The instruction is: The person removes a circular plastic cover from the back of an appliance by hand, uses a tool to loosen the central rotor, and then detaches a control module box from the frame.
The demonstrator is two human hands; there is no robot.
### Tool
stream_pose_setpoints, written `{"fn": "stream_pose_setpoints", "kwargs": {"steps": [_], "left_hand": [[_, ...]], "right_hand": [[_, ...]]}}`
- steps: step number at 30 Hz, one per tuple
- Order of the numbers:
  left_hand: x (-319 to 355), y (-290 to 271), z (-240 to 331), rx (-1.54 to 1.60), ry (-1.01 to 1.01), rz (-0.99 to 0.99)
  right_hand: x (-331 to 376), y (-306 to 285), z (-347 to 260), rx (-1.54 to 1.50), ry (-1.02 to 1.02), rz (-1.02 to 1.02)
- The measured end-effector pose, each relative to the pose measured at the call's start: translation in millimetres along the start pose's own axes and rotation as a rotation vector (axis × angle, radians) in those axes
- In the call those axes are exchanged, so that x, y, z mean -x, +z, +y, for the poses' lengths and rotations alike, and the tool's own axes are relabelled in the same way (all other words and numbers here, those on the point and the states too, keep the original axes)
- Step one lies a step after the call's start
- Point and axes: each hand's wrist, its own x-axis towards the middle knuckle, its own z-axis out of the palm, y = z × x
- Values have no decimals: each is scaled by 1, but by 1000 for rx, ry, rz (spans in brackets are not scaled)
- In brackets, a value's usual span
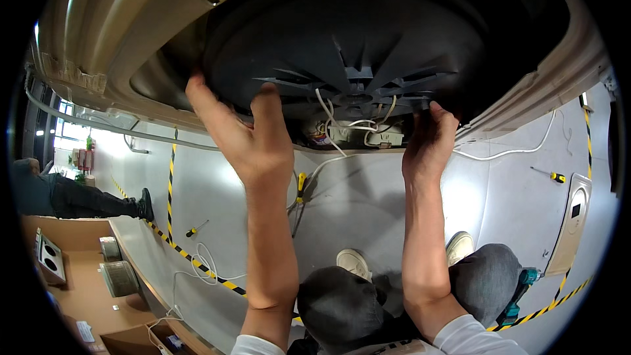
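Note:
A large round black plastic part point(296, 39) with radial ribs sits in the opening of a beige metal casing point(131, 33). My left hand point(246, 131) grips its left side, thumb on the ribbed face and fingertips at the rim. At the lower right edge, my right hand point(430, 135) holds the same part with curled fingers, some of them hidden. Between my hands, white wires point(361, 123) loop out below the ribs toward pale connector housings point(383, 136) inside the casing.
A yellow-handled screwdriver point(301, 187) lies below the casing, with others left point(192, 231) and right point(557, 177). Near my right knee is a teal cordless drill point(519, 296). A beige panel point(575, 220) lies far right. Left are a brown bench point(79, 236), metal cylinders point(119, 279) and another person point(79, 196).

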Motion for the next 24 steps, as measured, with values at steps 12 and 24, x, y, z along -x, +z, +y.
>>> {"fn": "stream_pose_setpoints", "kwargs": {"steps": [12,24], "left_hand": [[-6,7,6,-206,-102,68],[-5,-6,-9,-193,-7,-106]], "right_hand": [[-11,19,-10,-93,-114,-105],[-23,20,-8,-202,-37,-68]]}}
